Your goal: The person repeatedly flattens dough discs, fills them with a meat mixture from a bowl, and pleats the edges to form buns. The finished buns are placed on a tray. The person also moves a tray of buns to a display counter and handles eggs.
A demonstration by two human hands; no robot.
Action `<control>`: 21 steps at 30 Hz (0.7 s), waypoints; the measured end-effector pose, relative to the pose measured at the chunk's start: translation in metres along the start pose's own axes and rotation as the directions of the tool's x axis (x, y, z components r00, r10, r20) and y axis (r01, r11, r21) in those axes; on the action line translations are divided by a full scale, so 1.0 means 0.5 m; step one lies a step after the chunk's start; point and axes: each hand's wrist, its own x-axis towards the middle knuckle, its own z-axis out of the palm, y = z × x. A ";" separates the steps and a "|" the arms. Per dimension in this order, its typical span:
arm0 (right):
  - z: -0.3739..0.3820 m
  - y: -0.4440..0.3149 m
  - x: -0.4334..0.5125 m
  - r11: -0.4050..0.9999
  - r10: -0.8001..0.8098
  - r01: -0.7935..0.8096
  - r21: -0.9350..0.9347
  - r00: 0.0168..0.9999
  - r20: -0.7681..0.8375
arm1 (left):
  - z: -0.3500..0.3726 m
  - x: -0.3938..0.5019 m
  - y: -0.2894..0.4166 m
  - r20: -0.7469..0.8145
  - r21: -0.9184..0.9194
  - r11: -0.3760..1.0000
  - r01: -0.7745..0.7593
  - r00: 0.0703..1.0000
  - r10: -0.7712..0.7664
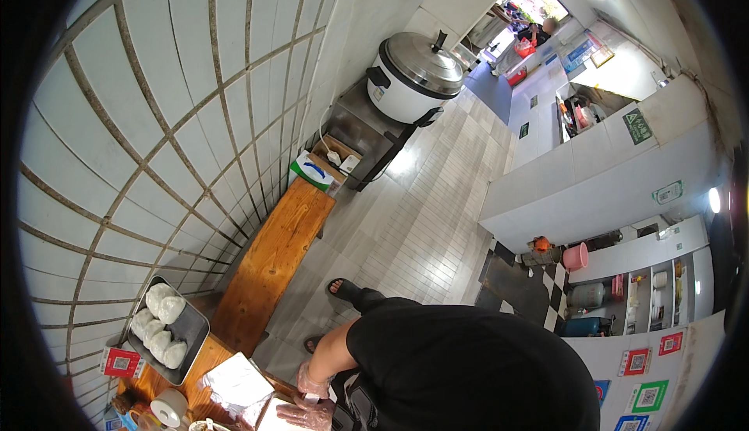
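My left hand, in a clear plastic glove, lies with fingers extended on a pale flat sheet or board at the bottom edge. Just above it is my right hand, also gloved, its fingers bent downward. A small white object shows at its fingertips; whether it is gripped is unclear. Left of the hands, a white square stack of sheets or film rests on the wooden table. Farther left, a dark metal tray holds several whitish lumps in clear plastic.
A lidded white pot and a partly cut-off bowl stand on the table. A wooden bench runs along the tiled wall. Beyond it, a large rice cooker sits on a metal stand. Another person is near the far doorway.
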 end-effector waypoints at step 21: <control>0.015 -0.012 0.042 0.997 -0.063 0.065 -0.033 0.996 0.064 | -0.045 -0.028 -0.008 0.172 -0.036 0.997 0.063 0.983 -0.056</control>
